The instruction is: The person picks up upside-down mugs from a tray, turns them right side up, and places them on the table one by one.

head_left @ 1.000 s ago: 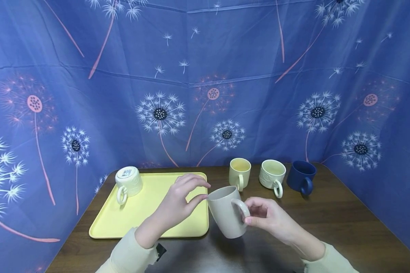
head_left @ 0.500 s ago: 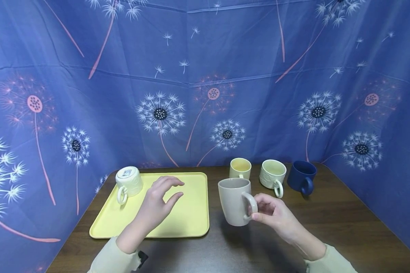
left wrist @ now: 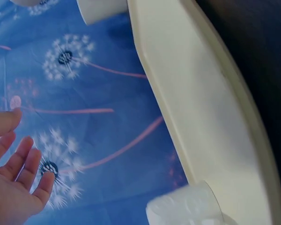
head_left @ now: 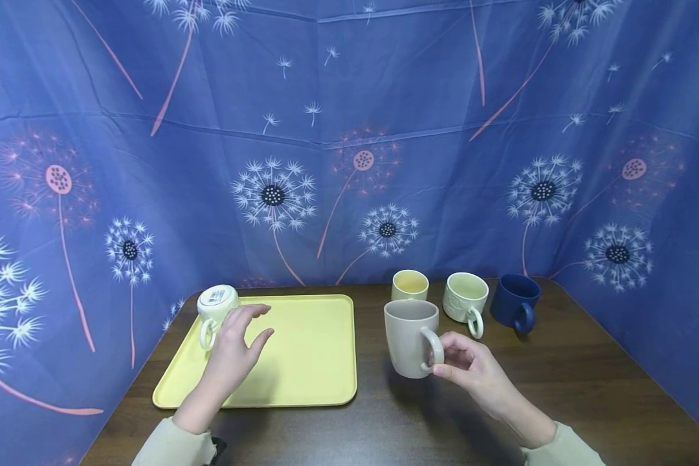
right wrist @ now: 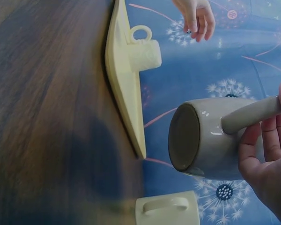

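Head view: right hand (head_left: 474,375) is gripping a gray mug (head_left: 408,343) by its handle (head_left: 438,349) above the desk (head_left: 326,440), beside a tray (head_left: 309,362). Left wrist: left hand (left wrist: 14,192) is hovering, relaxed. Right wrist: the gray mug is showing its base (right wrist: 184,138).

Brown table (head_left: 588,369) under tray (head_left: 311,353), yellow mug (head_left: 410,286), green mug (head_left: 463,303), blue mug (head_left: 509,305).

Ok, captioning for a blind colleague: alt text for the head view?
Right hand holding a gray mug by its handle above a wooden table; left hand over a yellow tray bearing an upside-down mug. Three upright mugs stand at the back right.
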A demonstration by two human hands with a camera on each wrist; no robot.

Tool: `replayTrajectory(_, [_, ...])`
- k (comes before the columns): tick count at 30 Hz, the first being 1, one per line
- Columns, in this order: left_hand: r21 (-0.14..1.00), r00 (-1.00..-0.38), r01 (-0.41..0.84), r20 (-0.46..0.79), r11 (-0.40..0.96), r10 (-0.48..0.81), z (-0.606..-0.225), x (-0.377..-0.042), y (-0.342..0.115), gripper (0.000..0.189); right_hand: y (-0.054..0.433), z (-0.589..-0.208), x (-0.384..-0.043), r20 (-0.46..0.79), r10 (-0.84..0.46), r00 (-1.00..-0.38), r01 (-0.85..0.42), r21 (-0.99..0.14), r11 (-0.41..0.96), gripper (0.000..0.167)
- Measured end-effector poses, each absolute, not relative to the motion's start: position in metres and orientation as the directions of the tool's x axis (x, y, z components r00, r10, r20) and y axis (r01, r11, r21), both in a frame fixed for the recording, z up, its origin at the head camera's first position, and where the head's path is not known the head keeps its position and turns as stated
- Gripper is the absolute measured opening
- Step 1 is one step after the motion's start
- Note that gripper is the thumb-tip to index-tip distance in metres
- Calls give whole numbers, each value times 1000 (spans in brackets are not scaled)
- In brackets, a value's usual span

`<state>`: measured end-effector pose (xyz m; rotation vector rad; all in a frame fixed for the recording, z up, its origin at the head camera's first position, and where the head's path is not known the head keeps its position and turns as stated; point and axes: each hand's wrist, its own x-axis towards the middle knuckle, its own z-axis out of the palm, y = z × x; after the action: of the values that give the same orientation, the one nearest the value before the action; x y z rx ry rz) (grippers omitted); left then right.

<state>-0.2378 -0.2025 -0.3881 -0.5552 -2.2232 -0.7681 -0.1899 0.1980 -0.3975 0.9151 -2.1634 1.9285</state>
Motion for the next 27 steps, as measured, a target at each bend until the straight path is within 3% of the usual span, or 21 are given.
replayTrajectory(7, [391,-689,507,719,768,88,-397,-245,-223,44,202,-408,-193,460,-346,-818,-501,-865,35,19])
replayTrajectory(14, [484,-787,387,618,784,7,-406,-247,-239,44,208,-422,-199,437,-344,-831,-484,-873,60,18])
replayTrajectory(27, [585,-838,173,510,792,-194,-414,-256,-267,41,214,-434,-206,366,-316,-876,-416,-903,107,17])
